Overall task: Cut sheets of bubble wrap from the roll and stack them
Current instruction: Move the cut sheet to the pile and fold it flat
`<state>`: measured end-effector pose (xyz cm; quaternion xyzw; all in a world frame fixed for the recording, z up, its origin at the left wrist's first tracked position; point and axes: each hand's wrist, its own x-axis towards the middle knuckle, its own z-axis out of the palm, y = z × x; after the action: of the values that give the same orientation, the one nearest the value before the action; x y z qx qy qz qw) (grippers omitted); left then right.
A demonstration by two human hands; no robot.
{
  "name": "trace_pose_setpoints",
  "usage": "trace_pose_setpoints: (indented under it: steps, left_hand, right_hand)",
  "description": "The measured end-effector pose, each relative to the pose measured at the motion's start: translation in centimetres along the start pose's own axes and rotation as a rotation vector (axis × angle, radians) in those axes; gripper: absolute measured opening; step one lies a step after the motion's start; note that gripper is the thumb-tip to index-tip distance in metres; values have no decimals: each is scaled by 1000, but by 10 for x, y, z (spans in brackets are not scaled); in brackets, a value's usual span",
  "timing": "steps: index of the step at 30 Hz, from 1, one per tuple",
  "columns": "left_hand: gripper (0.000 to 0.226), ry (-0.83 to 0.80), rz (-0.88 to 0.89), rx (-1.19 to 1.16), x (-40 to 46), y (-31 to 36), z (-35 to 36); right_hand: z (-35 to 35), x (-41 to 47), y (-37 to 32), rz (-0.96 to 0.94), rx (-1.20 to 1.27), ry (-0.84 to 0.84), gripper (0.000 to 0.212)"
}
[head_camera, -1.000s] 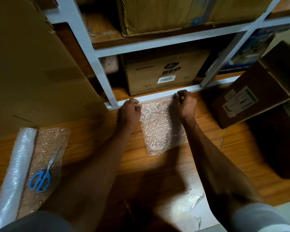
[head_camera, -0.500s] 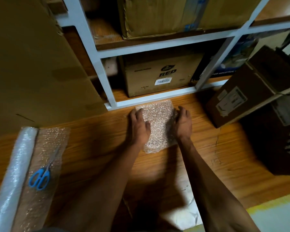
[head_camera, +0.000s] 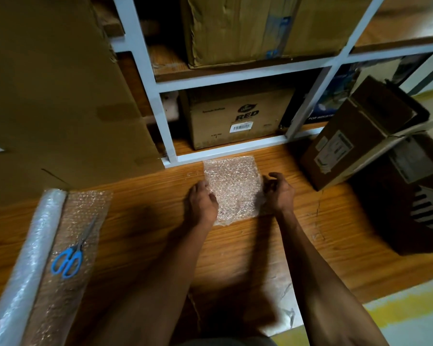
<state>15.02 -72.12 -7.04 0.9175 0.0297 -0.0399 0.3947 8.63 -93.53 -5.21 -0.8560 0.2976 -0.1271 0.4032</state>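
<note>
Head view: two hands flank a stack of cut bubble wrap sheets (head_camera: 233, 188) on the wooden tabletop (head_camera: 298, 245).
Left hand (head_camera: 202, 204) rests curled on the stack's left edge; right hand (head_camera: 278, 191) hangs loosely curled, gripping nothing, at its right edge. Well left of the stack lies the bubble wrap roll (head_camera: 28, 258), blue scissors (head_camera: 69, 259) on its unrolled sheet.

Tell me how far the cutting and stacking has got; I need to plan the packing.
Done: cut sheets lie stacked by the shelf. In hand: left hand and right hand flank the stack, squaring it. Left: more cutting likely, since the roll looks full and scissors lie idle on its unrolled end.
</note>
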Motion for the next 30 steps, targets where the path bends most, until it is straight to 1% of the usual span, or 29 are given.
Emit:
trace_pose_setpoints:
  steps: [2,4,7,11,13,15,17,19,20,22,24,28,30]
  left_hand:
    - [30,3,-82,-109,2,-3,1]
    - [26,-28,-132,-170,1,-3,1]
    - [27,-58,-61,-105,-5,-9,0]
    - [32,-95,-65,-107,-7,-5,-6]
    - [32,-114,-17,-50,-8,-4,-10]
    - [34,-111,36,64,-12,-5,-17]
    - [46,-142,114,276,-17,-6,-24]
    - [61,-231,229,487,-21,-6,-28]
    - [64,-288,272,546,-22,-8,-27]
    - [63,-382,286,587,-23,-11,-25]
    - [62,-418,275,594,-24,-11,-25]
    - [62,-400,285,541,-20,-9,-35]
    - [58,-382,290,514,-19,-12,-42]
  right_hand:
    - [-5,-6,-2,-6,14,-6,44]
    - [-6,-9,-2,-10,28,-22,45]
    - [-4,-13,-2,-7,37,-34,45]
    - [-4,-15,-2,-7,24,-72,46]
    - [-3,-16,-1,-98,-41,-27,41]
    - [1,-18,0,-240,-159,-20,44]
    - [9,-23,-1,-327,-278,-97,57]
    - [20,-32,-5,-346,-430,-182,60]
    - [26,-35,-4,-342,-520,-227,60]
    - [34,-37,-3,-295,-637,-305,58]
    - [35,-37,0,-246,-663,-338,59]
    - [32,-36,-9,-189,-695,-336,64]
    - [34,-43,-17,-191,-701,-319,64]
